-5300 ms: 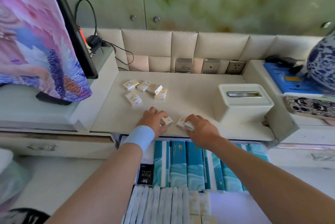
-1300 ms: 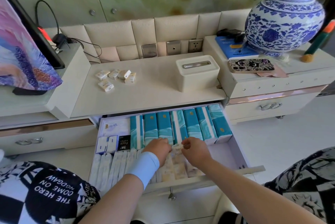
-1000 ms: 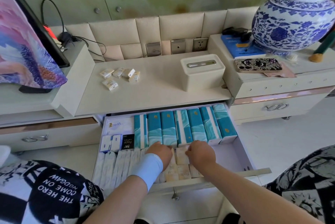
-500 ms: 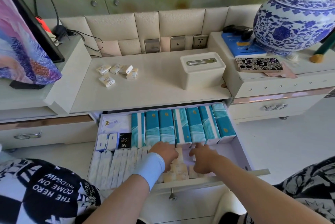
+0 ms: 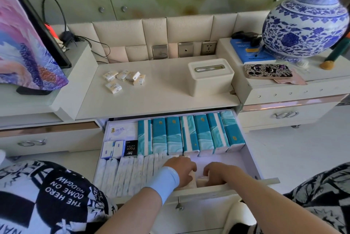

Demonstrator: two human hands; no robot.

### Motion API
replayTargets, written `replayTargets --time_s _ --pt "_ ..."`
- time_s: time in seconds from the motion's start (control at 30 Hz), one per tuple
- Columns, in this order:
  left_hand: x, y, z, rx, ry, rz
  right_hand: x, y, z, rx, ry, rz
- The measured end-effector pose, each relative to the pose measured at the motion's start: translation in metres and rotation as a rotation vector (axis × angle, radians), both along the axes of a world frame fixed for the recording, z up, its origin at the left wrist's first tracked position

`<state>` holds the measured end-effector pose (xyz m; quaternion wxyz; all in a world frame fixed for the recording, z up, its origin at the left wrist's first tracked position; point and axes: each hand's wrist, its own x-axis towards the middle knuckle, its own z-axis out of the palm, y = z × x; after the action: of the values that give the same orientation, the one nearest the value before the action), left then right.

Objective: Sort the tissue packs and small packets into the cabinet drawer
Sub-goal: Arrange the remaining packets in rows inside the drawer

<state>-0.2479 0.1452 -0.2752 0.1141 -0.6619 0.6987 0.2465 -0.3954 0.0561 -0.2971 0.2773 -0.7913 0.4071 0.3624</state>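
Note:
The cabinet drawer (image 5: pixel 251 159) is pulled open. A row of teal tissue packs (image 5: pixel 189 135) stands along its back, and white packs (image 5: pixel 125 175) fill the front left. My left hand (image 5: pixel 181 169), with a blue wristband, and my right hand (image 5: pixel 217 174) are both down in the front middle of the drawer, on beige small packets (image 5: pixel 199 182). The left fingers lie over the packets. The right fingers bend down onto them, and their tips are hidden. Several more small packets (image 5: pixel 123 79) lie on the countertop at the back left.
A white tissue box (image 5: pixel 211 76) sits on the countertop (image 5: pixel 166 93). On the raised right cabinet stand a blue-and-white vase (image 5: pixel 306 25), a phone (image 5: pixel 268 71) and a blue booklet. A screen under a patterned cloth (image 5: pixel 24 49) is at left. Small boxes (image 5: pixel 119 148) occupy the drawer's left.
Both hands carried small packets from the countertop edge into the drawer. In the last second they slid from the teal packs toward the drawer's front wall.

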Motion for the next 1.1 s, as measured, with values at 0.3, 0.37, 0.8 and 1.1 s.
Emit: replayTargets --time_s 0.3,0.37,0.8,1.1 --pt "0.001 -0.008 0.005 -0.001 0.43 0.403 0.003 -0.019 0.02 0.202 -0.409 -0.339" --pt "0.008 -0.012 0.009 -0.043 0.459 0.466 0.004 -0.017 0.023 0.278 -0.472 -0.426" --pt "0.008 -0.001 -0.007 0.104 -0.016 0.073 0.009 -0.002 0.006 0.355 -0.485 -0.79" --pt "0.02 0.002 -0.004 0.117 -0.015 0.047 0.033 0.018 -0.011 0.204 -0.535 -1.081"
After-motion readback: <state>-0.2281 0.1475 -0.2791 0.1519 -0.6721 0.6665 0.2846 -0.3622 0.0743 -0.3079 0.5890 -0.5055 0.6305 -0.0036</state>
